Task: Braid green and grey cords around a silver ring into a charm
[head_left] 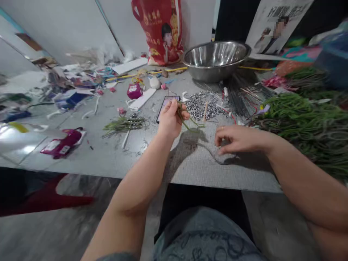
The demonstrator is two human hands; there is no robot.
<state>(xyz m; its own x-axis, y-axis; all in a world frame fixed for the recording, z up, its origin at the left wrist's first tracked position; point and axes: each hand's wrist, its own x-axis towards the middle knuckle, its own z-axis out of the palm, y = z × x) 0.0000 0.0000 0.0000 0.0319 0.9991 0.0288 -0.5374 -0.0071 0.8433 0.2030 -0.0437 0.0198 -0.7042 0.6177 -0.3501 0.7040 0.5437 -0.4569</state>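
My left hand (170, 119) is raised above the grey table (114, 156), fingers closed around a thin green stem (187, 121) that trails down to the right. My right hand (236, 139) rests on the table to the right, fingers curled in a pinch on something small that I cannot make out. Just beyond both hands lies a heap of small silver beads (201, 104). A phone (166, 106) lies flat behind my left hand. A finished bundle of green stems with beads (124, 124) lies to the left.
A steel bowl (216, 58) stands at the back, a red bag (160, 30) behind it. Dark wires (240, 96) and a big pile of green stems (301, 119) fill the right side. Pink packets (63, 143), a pink box (134, 90) and scraps litter the left.
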